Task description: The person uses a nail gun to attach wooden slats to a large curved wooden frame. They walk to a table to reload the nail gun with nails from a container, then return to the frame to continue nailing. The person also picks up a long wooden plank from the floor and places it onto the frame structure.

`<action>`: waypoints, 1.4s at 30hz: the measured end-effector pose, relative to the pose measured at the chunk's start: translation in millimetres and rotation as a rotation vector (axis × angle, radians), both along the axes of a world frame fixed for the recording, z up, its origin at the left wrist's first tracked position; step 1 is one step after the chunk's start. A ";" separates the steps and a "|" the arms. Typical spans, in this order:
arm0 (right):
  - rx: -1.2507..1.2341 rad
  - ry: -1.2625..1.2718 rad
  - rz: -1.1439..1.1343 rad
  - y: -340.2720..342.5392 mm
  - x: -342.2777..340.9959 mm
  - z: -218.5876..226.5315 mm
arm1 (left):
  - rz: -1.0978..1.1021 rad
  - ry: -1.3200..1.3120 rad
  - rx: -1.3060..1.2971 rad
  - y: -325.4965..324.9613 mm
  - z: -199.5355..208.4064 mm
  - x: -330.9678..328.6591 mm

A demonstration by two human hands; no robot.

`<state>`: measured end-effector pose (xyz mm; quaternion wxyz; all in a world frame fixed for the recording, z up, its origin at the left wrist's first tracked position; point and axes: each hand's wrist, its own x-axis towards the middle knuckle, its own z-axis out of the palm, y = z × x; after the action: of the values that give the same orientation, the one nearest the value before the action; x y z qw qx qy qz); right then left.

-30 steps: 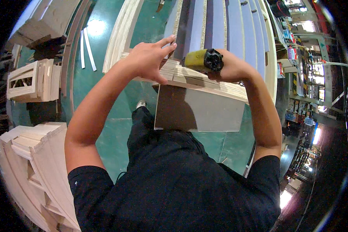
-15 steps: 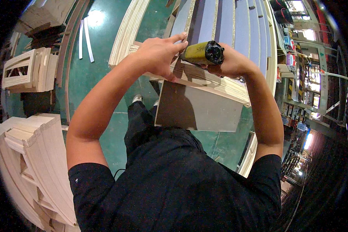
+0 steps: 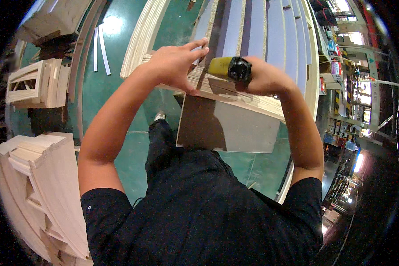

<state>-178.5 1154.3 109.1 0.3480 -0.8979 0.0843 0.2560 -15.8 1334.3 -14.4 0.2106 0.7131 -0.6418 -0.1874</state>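
My right hand (image 3: 266, 77) is wrapped round a tool with a yellow body and a black end cap, which looks like a nail gun (image 3: 221, 66). It is over the near end of a stack of pale wooden frames (image 3: 252, 99); where its tip meets the wood is hidden. To its left, my left hand (image 3: 175, 66) spans the same end of the stack. The thumb rests by the near edge and the fingers reach to the far side, apart from the thumb. Lilac boards with chipboard edges (image 3: 252, 35) lie in a row beyond both hands.
A grey panel (image 3: 248, 128) hangs or stands below the stack, close to my body. On the left are stacked wooden frames (image 3: 26, 84) and a large pale wood stack (image 3: 57, 168). White strips (image 3: 104, 55) lie on the green floor. Shelving with boxes (image 3: 334, 68) is at right.
The yellow tool has shifted slightly left and toward me, and its black end has turned. My left hand has moved a little left. The view has also shifted slightly.
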 end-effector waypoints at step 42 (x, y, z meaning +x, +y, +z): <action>0.589 0.636 -2.058 -107.8 -1169.3 -407.6 | -0.590 0.593 0.352 -545.5 -77.6 -842.9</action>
<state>-1347.8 1046.5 -298.5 0.5561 -0.1759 0.8090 0.0739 -858.7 788.7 -92.0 0.1985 0.4403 -0.6879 -0.5418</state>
